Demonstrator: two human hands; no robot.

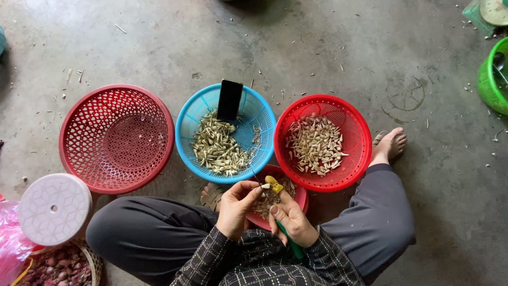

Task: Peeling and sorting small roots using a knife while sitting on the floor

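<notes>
My left hand [237,207] pinches a small pale clove [264,186] at its fingertips. Close beside it, my right hand [292,221] grips a green-handled knife [290,242], whose tip end is wrapped in yellow [274,185] and touches the clove. Both hands hover over a small red bowl [302,197] of brownish scraps between my knees. Just beyond stands a blue basket [260,114] holding greenish-white trimmings, and to its right a red basket [355,137] of pale peeled cloves.
A dark phone [229,99] leans upright in the blue basket. A large red basket [116,139] sits left, nearly bare. A white round lid [54,208] and a woven basket of reddish bulbs [58,267] are bottom left. A green basket [493,77] stands at right, my bare foot [390,144] near the cloves.
</notes>
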